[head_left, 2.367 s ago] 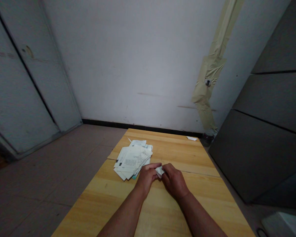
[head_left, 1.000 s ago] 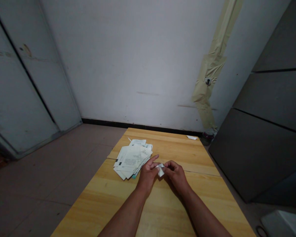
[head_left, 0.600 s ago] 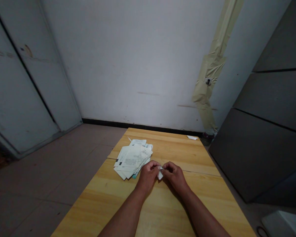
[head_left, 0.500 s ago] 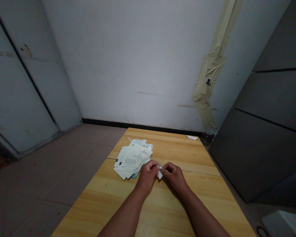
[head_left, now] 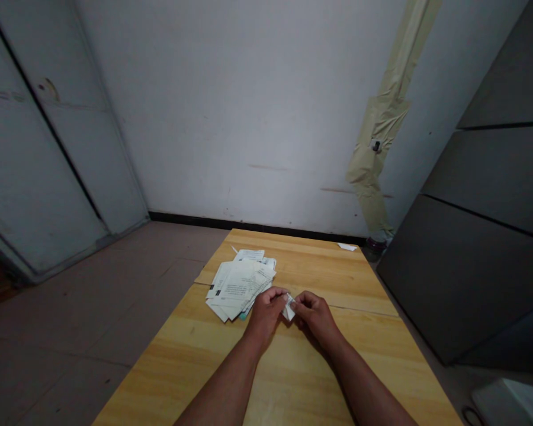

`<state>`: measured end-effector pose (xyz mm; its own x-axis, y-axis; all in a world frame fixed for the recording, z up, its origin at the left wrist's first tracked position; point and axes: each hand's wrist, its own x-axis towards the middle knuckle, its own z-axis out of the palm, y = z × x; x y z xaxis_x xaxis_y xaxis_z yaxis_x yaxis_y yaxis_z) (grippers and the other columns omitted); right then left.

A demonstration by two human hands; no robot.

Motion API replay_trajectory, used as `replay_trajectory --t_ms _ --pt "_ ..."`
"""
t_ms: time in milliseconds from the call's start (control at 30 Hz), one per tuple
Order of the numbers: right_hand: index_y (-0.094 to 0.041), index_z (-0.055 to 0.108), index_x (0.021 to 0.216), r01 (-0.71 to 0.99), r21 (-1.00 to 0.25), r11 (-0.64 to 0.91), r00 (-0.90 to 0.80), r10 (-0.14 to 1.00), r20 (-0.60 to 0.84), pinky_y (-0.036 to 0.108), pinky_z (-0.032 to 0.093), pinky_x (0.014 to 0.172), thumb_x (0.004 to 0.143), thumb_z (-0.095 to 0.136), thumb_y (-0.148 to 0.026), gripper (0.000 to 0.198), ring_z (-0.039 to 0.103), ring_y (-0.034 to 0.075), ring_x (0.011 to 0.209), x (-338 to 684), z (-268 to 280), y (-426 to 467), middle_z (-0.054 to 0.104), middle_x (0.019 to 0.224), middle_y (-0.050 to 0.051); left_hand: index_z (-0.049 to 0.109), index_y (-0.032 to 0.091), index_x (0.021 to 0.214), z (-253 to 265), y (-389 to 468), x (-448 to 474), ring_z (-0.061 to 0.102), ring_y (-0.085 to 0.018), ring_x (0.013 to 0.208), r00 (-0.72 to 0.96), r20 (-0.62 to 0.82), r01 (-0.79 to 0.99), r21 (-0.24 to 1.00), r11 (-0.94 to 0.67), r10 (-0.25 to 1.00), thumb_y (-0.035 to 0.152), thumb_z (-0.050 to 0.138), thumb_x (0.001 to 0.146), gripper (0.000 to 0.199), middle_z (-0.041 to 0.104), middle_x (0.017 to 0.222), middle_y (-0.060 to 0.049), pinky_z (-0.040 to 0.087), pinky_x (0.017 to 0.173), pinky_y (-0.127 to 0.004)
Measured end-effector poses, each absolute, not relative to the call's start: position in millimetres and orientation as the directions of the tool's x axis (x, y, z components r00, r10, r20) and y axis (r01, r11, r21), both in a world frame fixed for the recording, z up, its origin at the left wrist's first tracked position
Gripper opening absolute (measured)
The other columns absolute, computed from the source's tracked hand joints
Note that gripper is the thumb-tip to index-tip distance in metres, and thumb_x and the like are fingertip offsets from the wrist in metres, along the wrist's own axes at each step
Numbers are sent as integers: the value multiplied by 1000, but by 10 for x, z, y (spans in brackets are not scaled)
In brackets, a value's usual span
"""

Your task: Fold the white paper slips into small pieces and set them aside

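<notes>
Between my two hands is a small folded piece of paper (head_left: pixel 288 310), white with faint print on it. My left hand (head_left: pixel 269 310) pinches its left side between thumb and fingers. On the other side, the thumb and fingers of my right hand (head_left: pixel 313 313) close on the paper's right edge. Fingertips cover parts of its upper edge, so the full shape of the fold is hidden. Just beyond my left hand lies a loose pile of printed paper sheets (head_left: pixel 237 290), overlapping at different angles.
The wooden table (head_left: pixel 195 367) has a seam across it. A white paper scrap (head_left: pixel 347 247) lies near its far right corner. Behind stands a white wall (head_left: pixel 249 118) with a taped pipe (head_left: pixel 373 154). Grey panels (head_left: pixel 471 254) rise at the right, and a pale box (head_left: pixel 510 402) sits low right.
The folded paper has turned and opened out a little between my fingers, showing a wider face. Both hands stay in nearly the same place, still pinching it.
</notes>
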<state>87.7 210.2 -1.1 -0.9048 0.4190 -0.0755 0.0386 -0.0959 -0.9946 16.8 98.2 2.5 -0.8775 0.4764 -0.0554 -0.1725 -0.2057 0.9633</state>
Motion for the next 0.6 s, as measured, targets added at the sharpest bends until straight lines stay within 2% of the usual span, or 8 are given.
replay_trajectory --t_ms 167,300,433,600 --pt "-19 52 64 37 -995 -89 -910 409 -70 20 28 39 65 73 -47 34 39 8 38 881 17 2120 51 42 -5 72 12 83 8 966 159 58 -15 62 -890 -57 -175 959 -225 453 33 72 61 31 67 69 -4 46 59 -25" --pt "-20 52 64 18 -996 -91 -900 432 -56 20 29 38 66 71 -46 32 39 8 35 879 3 2148 51 41 -6 72 13 95 27 934 144 60 -16 63 -848 -31 -184 954 -238 529 32 70 64 36 68 73 -4 48 61 -28" --pt "-20 52 65 23 -997 -73 -899 435 -52 20 28 38 68 70 -46 32 39 8 34 883 -1 2164 51 40 -6 72 15 80 32 921 143 61 -17 68 -821 75 -43 980 -193 565 23 64 65 18 69 73 -4 47 65 -27" --pt "-21 50 66 -14 -996 -84 -909 417 -22 20 31 39 70 69 -48 33 41 8 34 880 -4 2159 52 40 -6 63 18 72 -47 925 170 57 -15 60 -796 129 96 992 -87 592 20 53 73 10 64 63 0 42 58 -24"
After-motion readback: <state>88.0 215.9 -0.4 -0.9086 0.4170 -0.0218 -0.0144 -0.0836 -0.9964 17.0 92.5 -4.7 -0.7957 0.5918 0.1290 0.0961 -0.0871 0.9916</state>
